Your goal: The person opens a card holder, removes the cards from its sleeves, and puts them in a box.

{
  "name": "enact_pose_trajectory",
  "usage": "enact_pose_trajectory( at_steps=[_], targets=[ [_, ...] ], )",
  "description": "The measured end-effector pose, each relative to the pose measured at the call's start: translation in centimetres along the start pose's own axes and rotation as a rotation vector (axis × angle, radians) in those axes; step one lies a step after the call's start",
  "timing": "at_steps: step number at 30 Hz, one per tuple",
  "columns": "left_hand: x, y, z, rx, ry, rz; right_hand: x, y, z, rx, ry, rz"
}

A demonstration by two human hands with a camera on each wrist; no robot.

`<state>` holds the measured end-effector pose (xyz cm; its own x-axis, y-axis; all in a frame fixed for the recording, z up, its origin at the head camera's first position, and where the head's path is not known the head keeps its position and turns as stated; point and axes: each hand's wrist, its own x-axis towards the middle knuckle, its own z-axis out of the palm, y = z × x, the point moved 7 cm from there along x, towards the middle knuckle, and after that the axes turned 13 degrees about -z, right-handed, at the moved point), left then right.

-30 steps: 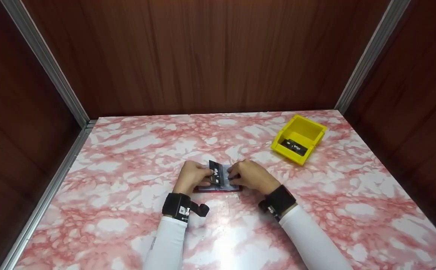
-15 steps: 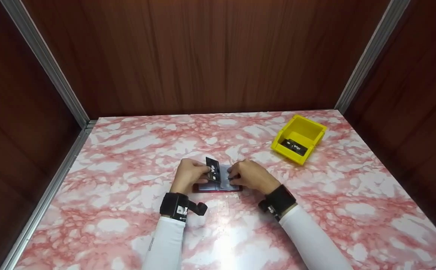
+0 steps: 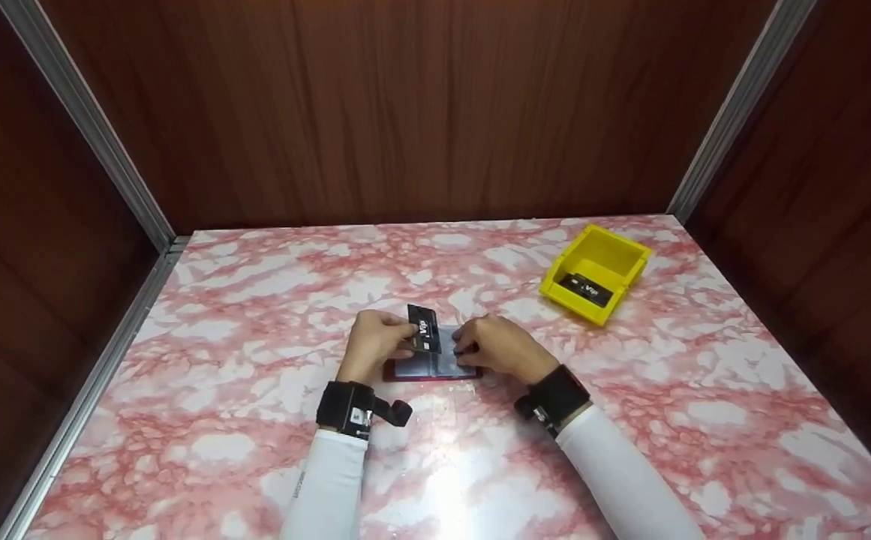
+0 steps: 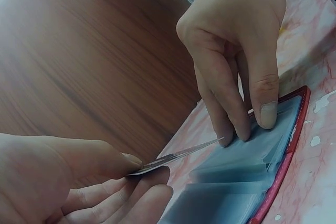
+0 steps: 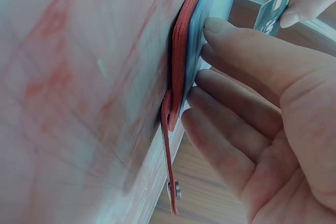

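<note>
My left hand [image 3: 375, 343] pinches a black card [image 3: 423, 328] with white "Vip" lettering between thumb and fingers. The card is tilted up over the left half of a card holder [image 4: 303, 114], which lies spread on the table and has a red cover and clear plastic sleeves [image 3: 414, 366]. On the right half, my right hand [image 3: 499, 345] holds a clear sleeve with its thumb and bent fingertips. In the right wrist view, the thumb [image 5: 236, 40] lies against the plastic and a red strap [image 5: 168, 145] with a metal snap hangs off the cover's end.
A yellow bin [image 3: 611, 251] stands at the back right, with black "Vip" cards [image 3: 585, 289] inside. The table [image 3: 255, 300] has a red and white marbled top. Dark wood-look walls [image 3: 420, 112] enclose its back and sides.
My left hand has lifted the card up and to the left, away from the clear sleeve on the right half. My right hand has stayed nearly in place.
</note>
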<state>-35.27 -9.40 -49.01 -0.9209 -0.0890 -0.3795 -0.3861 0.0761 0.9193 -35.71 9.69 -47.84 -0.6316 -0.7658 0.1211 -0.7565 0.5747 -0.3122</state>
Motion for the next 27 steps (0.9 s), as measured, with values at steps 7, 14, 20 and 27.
enact_pose_trajectory(
  at_steps=[7,14,20,27],
  targets=[
    [0.0,0.4,0.1,-0.019,0.004,0.015,-0.1,0.4,-0.5,-0.003,0.004,0.036],
    [0.2,0.1,0.3,-0.010,-0.001,0.014,-0.2,0.8,-0.8,-0.005,0.051,0.032],
    [0.2,0.2,0.6,0.016,-0.011,0.022,-0.5,1.2,-1.5,0.086,0.140,0.114],
    [0.1,0.5,1.0,-0.011,-0.022,0.035,-0.4,1.3,-2.2,0.210,0.220,0.182]
  ],
)
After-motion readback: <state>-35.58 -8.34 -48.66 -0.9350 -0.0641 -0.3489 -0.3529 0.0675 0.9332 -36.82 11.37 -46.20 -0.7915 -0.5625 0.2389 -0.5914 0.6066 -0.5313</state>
